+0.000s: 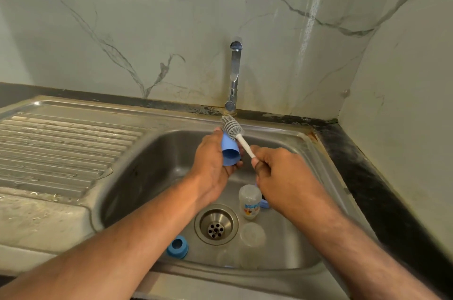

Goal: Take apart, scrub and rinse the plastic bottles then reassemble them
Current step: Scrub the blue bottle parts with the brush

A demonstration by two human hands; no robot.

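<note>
My left hand (212,165) grips a light blue bottle cap (230,154) over the sink basin, its open end turned toward me. My right hand (282,177) holds the white handle of a bottle brush (232,126); the grey bristle head sits just above and behind the cap, outside it. On the basin floor lies a clear bottle (249,201) with a printed label. A second clear bottle (252,238) lies nearer me, and a blue screw ring (177,247) lies left of the drain. Another blue part (264,203) peeks out under my right wrist.
The steel sink (152,152) has a drain (216,224) at its middle and a ribbed draining board (61,147) to the left. A chrome tap (234,76) stands at the back with no water running. A dark counter edge (367,177) runs along the right, under marble walls.
</note>
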